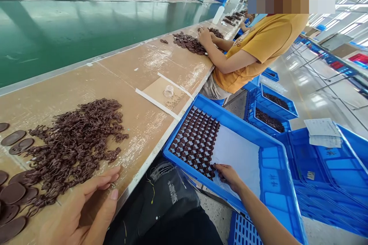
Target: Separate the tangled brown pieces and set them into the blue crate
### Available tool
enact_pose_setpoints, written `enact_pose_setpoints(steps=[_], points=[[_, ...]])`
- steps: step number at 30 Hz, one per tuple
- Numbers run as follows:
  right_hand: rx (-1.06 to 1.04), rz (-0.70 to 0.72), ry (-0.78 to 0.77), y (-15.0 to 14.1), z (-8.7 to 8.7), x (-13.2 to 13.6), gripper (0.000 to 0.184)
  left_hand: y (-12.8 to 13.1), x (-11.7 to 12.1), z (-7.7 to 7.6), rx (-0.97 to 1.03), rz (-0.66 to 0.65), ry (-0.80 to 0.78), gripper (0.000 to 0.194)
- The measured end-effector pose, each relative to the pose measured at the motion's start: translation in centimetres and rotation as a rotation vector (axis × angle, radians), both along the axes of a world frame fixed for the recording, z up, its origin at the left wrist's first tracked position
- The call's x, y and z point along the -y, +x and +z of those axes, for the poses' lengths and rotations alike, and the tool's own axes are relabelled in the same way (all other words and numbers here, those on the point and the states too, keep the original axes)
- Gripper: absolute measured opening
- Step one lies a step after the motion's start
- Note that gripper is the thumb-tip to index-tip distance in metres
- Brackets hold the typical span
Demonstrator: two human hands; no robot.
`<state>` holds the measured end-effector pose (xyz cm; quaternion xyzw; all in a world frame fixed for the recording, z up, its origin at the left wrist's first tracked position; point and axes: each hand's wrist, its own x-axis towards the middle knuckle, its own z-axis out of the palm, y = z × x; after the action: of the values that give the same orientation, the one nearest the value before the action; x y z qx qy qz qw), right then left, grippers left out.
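The brown table [115,61] bears heaped strands [80,141] at nine o'clock, dark discs [13,193] at eight, a cup [169,91] toward ten, a disc pile [189,44] at twelve.

Dark brown is shared by the curly pieces [77,145] heaped at left and the flat ovals [13,193] at lower left. A tan tabletop [123,76] is edged in white, with a green belt [86,26] seen at upper left. At centre right, a blue bin [271,183] is lined with a white sheet [240,153] and patterned by dark brown rows [195,138]. A mustard-yellow shirt [264,49] is pictured at upper right.
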<state>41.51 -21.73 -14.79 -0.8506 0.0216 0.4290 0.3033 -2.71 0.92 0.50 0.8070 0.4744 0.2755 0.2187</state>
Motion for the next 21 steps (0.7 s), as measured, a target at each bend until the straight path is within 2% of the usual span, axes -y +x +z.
enact_pose_setpoints(steps=[6, 13, 18, 21], points=[[-0.007, -0.001, 0.003, 0.1, -0.1, 0.0, 0.022, 0.2, 0.1, 0.5, 0.002, -0.059, 0.021, 0.031], [0.0, -0.012, 0.009, 0.1, -0.3, 0.1, 0.022, 1.2, 0.8, 2.1, 0.026, 0.012, -0.103, 0.031], [0.009, -0.01, 0.005, 0.0, -0.2, -0.2, 0.023, 0.9, 0.4, 1.4, 0.003, 0.002, -0.023, 0.031], [0.017, -0.003, 0.003, -0.5, 0.5, -0.5, 0.023, 0.6, 0.2, 0.9, 0.005, -0.025, 0.0, 0.031]])
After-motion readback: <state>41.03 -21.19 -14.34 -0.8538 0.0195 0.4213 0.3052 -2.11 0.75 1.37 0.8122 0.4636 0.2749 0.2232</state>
